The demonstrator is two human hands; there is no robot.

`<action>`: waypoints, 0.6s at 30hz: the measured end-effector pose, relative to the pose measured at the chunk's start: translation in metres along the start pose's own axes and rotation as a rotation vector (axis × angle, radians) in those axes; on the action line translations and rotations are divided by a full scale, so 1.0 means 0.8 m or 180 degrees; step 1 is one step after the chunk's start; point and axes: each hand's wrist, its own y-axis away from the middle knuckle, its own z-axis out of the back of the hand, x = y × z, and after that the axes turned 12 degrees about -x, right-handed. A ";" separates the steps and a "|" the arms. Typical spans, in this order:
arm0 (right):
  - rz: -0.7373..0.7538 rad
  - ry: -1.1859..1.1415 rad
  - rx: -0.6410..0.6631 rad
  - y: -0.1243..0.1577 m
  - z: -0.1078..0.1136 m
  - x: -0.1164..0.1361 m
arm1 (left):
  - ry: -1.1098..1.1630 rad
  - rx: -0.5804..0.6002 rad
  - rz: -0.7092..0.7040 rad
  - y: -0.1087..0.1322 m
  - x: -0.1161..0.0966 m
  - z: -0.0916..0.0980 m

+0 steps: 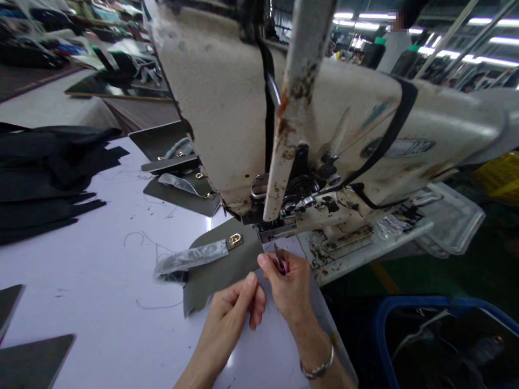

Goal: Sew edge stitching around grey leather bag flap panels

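My right hand (288,283) is closed around small scissors (281,263) with a pinkish handle, their dark blades pointing up toward the sewing machine's needle area. Beside it, my left hand (239,302) is pinched, thumb against the fingers; whatever it may hold is too small to make out. Just beyond both hands lies a grey-green panel (219,275), its far edge at the machine's foot. On the panel sits a strap wrapped in clear plastic (194,258) with a gold buckle (234,240) at its end. The sewing machine (227,124) rises over the panel.
More panels with wrapped straps (178,193) lie behind, left of the machine. A pile of black pieces (48,178) covers the table's left side. Loose threads (158,307) are scattered on the white tabletop (113,270). A blue-rimmed bin (381,324) stands at lower right.
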 end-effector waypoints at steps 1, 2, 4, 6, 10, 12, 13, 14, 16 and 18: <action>-0.0074 -0.0089 -0.0017 0.000 -0.002 -0.003 | -0.0162 0.0102 -0.0030 0.011 -0.004 0.011; -0.0161 -0.0193 -0.0015 -0.001 -0.003 -0.006 | -0.0399 -0.0079 -0.0209 0.021 -0.007 0.024; -0.0312 -0.0397 0.0019 -0.001 -0.006 -0.009 | -0.1108 -0.0958 -0.0795 0.030 -0.008 0.049; -0.0425 -0.0592 0.0023 0.000 -0.009 -0.011 | -0.1737 -0.1561 -0.1517 0.025 -0.005 0.069; -0.0654 -0.0957 -0.0060 0.001 -0.014 -0.014 | -0.2531 -0.1384 -0.2134 -0.015 0.000 0.084; -0.0750 -0.1068 -0.0080 0.001 -0.016 -0.015 | -0.2758 -0.1158 -0.1877 -0.036 0.000 0.083; -0.0785 -0.1093 -0.0078 0.001 -0.017 -0.016 | -0.2753 -0.1051 -0.1779 -0.046 -0.003 0.081; -0.0814 -0.1107 -0.0068 0.001 -0.017 -0.017 | -0.2690 -0.0964 -0.1753 -0.056 -0.006 0.080; -0.0851 -0.1144 -0.0060 0.002 -0.018 -0.020 | -0.2582 -0.0823 -0.1880 -0.074 -0.018 0.078; -0.0868 -0.1166 -0.0080 0.003 -0.018 -0.023 | -0.2624 -0.0705 -0.2104 -0.090 -0.036 0.076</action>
